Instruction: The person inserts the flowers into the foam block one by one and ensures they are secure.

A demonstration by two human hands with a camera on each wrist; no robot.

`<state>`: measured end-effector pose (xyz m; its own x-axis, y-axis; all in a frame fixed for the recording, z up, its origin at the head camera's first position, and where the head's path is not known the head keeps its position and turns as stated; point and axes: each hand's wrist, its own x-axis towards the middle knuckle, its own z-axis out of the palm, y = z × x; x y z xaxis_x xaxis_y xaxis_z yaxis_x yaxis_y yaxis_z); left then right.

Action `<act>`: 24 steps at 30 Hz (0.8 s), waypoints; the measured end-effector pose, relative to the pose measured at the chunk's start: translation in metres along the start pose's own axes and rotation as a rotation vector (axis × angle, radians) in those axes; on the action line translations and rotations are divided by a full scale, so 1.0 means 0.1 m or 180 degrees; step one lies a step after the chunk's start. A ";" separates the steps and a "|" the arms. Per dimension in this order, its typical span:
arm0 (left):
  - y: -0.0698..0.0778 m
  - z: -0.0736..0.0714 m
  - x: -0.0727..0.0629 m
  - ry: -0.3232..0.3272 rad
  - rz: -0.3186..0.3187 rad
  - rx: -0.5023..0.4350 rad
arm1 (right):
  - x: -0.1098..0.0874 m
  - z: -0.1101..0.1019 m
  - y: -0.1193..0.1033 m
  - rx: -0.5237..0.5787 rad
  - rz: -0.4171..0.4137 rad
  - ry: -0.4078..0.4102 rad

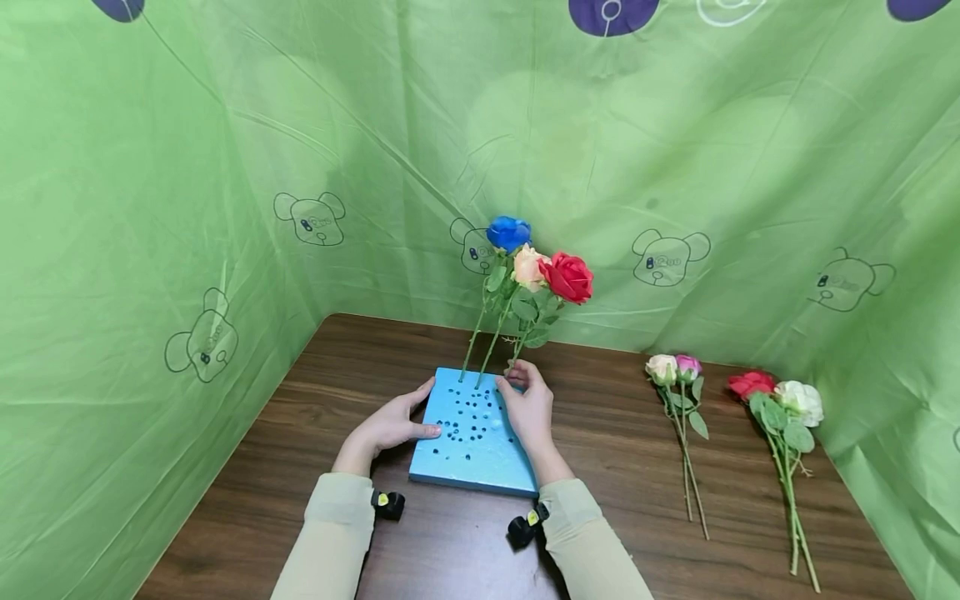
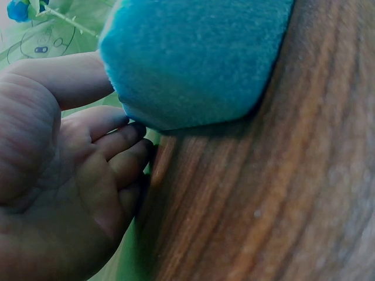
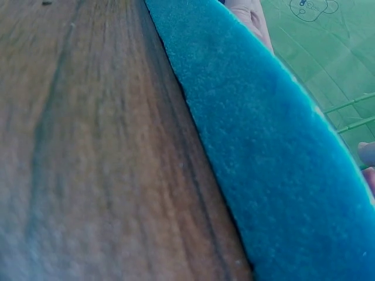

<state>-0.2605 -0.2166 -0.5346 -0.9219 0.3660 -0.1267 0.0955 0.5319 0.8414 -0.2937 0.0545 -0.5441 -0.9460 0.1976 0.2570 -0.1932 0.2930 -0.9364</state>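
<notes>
Sleeves (image 1: 318, 542) nearest; my loosely spread left hand (image 1: 388, 422) steadies the blue board (image 1: 480, 467) while my right hand (image 1: 527, 417) pinches the red rose (image 1: 567, 278) low, at the board's far right, likely seating it, straight push next, beside standing peach rose (image 1: 527, 267) and blue rose (image 1: 509, 234).

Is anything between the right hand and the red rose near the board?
Nothing visible: the right hand pinches the red rose by its stem, near the far-right corner of the blue board. The stem's bottom is hidden.
</notes>
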 end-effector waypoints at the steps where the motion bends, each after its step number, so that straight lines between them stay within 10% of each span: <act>1: 0.00 0.00 0.00 0.0001 0.0004 0.0004 | 0.00 0.00 0.01 0.0010 0.0002 0.0000; 24: -0.01 0.00 0.01 0.0001 0.0025 0.0005 | -0.01 -0.01 -0.03 0.0137 0.0004 -0.0005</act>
<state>-0.2614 -0.2174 -0.5355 -0.9213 0.3700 -0.1198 0.1035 0.5302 0.8416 -0.2922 0.0547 -0.5417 -0.9466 0.1964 0.2556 -0.2031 0.2523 -0.9461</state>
